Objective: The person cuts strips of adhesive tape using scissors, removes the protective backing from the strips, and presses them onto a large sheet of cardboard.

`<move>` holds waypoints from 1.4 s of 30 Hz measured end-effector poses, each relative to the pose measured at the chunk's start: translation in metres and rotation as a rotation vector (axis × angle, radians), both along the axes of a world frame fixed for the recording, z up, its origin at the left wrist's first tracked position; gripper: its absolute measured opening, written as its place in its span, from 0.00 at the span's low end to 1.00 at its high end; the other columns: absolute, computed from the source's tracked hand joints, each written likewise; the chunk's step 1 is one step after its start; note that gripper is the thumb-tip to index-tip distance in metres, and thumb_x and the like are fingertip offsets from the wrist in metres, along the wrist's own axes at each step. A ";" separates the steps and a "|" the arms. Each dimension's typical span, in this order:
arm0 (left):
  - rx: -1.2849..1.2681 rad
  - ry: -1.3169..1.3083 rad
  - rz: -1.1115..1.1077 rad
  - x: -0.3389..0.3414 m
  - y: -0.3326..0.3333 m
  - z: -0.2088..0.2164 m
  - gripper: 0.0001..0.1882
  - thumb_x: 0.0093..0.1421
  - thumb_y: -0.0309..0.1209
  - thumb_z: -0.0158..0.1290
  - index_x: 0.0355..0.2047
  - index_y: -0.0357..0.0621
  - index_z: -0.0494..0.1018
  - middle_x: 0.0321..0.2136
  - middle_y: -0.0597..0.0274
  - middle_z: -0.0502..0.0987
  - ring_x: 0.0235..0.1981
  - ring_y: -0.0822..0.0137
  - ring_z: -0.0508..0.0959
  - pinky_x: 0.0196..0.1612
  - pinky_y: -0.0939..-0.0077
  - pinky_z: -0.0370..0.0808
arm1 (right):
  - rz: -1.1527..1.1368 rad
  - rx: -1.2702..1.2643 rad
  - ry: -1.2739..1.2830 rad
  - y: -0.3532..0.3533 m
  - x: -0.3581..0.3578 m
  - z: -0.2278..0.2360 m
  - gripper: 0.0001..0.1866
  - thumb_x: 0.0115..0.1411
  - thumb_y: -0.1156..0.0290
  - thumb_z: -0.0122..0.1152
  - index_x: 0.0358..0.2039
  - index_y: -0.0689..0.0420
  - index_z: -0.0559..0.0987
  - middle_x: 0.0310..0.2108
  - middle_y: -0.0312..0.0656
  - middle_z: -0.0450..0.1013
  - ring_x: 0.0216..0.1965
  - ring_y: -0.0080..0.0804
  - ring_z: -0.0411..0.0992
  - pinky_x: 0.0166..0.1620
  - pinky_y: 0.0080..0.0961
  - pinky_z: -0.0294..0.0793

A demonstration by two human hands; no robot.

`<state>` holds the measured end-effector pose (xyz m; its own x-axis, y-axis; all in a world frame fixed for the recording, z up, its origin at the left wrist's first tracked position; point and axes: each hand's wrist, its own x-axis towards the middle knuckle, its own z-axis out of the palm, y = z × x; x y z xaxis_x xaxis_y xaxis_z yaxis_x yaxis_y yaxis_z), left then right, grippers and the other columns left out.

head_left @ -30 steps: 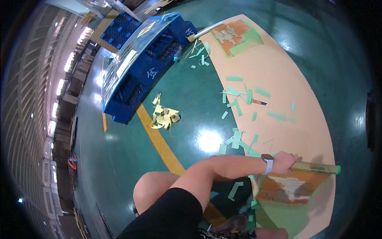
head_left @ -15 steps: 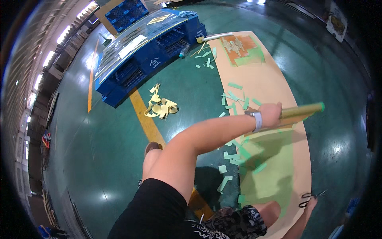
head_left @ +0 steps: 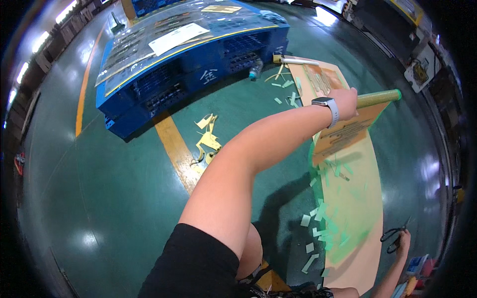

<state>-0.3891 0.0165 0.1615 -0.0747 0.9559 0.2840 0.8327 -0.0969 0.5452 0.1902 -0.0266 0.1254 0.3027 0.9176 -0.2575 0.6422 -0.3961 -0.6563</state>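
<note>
My left hand (head_left: 344,103), with a watch at the wrist, is closed around a rolled sheet (head_left: 378,99), yellowish with a bright green end. From this roll an orange-tinted see-through length (head_left: 343,138) with green edges hangs down onto a long tan sheet (head_left: 373,171) on the floor. Farther along, a yellow-green see-through area (head_left: 350,213) covers the tan sheet's nearer part. Low at the right, my right hand (head_left: 405,241) grips black-handled scissors (head_left: 391,237) beyond the sheet's edge. The scissors' blades are blurred and hard to read.
Pale green strips (head_left: 320,211) lie scattered along the sheet's left edge. A blue pallet platform (head_left: 184,79) carries papers under a clear cover. Crumpled yellow scraps (head_left: 208,139) lie beside a yellow floor line (head_left: 174,149). A bottle (head_left: 256,70) stands by the platform.
My left hand has lifted the roll and moved toward the far end, and more of the orange-tinted sheet hangs open below it. The view has shifted too. The scissors stay in my right hand.
</note>
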 end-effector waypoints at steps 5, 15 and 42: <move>-0.011 -0.076 -0.026 -0.140 -0.031 0.010 0.21 0.48 0.41 0.60 0.38 0.41 0.71 0.31 0.50 0.77 0.35 0.51 0.77 0.38 0.60 0.73 | 0.259 -0.118 -0.237 0.057 -0.158 0.058 0.04 0.48 0.77 0.45 0.25 0.59 0.68 0.13 0.35 0.58 0.11 0.26 0.58 0.14 0.27 0.57; 0.155 -0.036 0.065 -0.331 -0.144 -0.010 0.11 0.50 0.30 0.52 0.28 0.32 0.72 0.28 0.42 0.76 0.30 0.47 0.77 0.34 0.60 0.75 | 0.709 -0.018 -0.786 0.118 -0.468 0.115 0.12 0.45 0.80 0.48 0.33 0.62 0.72 0.16 0.37 0.64 0.16 0.30 0.65 0.17 0.31 0.62; 0.005 0.152 0.765 -0.375 -0.429 -0.028 0.18 0.47 0.23 0.56 0.38 0.42 0.63 0.33 0.50 0.70 0.33 0.48 0.74 0.34 0.62 0.70 | 1.571 -0.068 -0.973 0.188 -0.744 -0.120 0.21 0.46 0.78 0.49 0.45 0.56 0.72 0.34 0.52 0.74 0.37 0.45 0.73 0.40 0.34 0.70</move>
<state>-0.7640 -0.4122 0.1339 -0.6724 0.6531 0.3484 0.7347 0.5319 0.4211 -0.5541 0.1617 0.0052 -0.6692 0.4640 -0.5804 0.4965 0.8604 0.1153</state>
